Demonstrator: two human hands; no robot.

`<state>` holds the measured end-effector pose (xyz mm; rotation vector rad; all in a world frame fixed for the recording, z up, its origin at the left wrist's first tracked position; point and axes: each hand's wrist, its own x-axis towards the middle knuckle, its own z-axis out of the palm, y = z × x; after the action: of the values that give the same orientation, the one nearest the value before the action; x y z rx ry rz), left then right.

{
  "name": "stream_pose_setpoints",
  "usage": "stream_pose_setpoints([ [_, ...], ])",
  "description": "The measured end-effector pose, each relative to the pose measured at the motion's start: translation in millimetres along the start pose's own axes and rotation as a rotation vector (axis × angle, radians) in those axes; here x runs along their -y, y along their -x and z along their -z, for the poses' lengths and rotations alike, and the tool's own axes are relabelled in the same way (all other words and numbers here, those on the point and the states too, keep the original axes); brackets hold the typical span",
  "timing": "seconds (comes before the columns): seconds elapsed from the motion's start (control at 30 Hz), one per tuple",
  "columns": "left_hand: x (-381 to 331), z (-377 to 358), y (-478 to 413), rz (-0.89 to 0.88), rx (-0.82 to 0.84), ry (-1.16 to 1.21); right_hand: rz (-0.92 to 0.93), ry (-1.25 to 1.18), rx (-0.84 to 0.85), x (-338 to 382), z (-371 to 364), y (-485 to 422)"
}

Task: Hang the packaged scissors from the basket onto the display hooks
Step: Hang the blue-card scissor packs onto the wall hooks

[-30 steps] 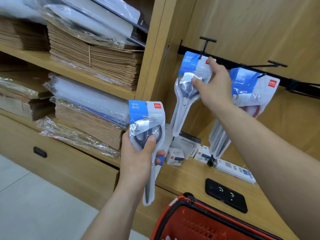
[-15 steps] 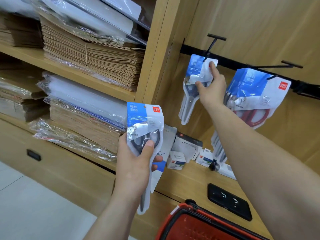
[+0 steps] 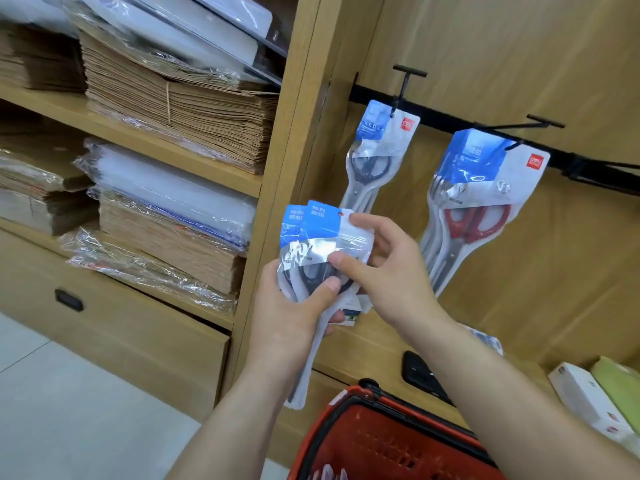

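– Two clear plastic packs of black-handled scissors with blue header cards [image 3: 320, 233]: who has them?
– Left grip [image 3: 291, 313] clasps both around the handles. Right grip [image 3: 388, 282] pinches the front pack's top edge.
– Where?
– Below another such pack [image 3: 381, 143] hanging on a black wire hook [image 3: 403, 88], above the red plastic basket [image 3: 398, 448].

Both bare forearms reach up to mid-frame, the left from the bottom edge, the right from the lower right corner. The left hand [image 3: 294, 306] grips the packs [image 3: 311, 230] from below, thumb pressed across their front. The right hand [image 3: 388, 271] pinches their right edge, thumb in front, fingers curled behind.
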<state>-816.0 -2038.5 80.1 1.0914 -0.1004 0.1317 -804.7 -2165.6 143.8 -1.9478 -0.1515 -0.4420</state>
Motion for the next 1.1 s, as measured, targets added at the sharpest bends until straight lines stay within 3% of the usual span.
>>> stream_pose_setpoints([
  [0.17, 0, 0, 6, -0.040, 0.012, -0.053, -0.010, -0.023, -0.089, 8, 15, 4],
  [0.53, -6, 14, 3, -0.019, -0.010, -0.093, 0.240, 0.084, -0.248, 62, 39, -57],
  [1.1, -14, 22, -4, 0.039, -0.044, -0.017, 0.155, 0.242, -0.333, 32, 34, -133],
])
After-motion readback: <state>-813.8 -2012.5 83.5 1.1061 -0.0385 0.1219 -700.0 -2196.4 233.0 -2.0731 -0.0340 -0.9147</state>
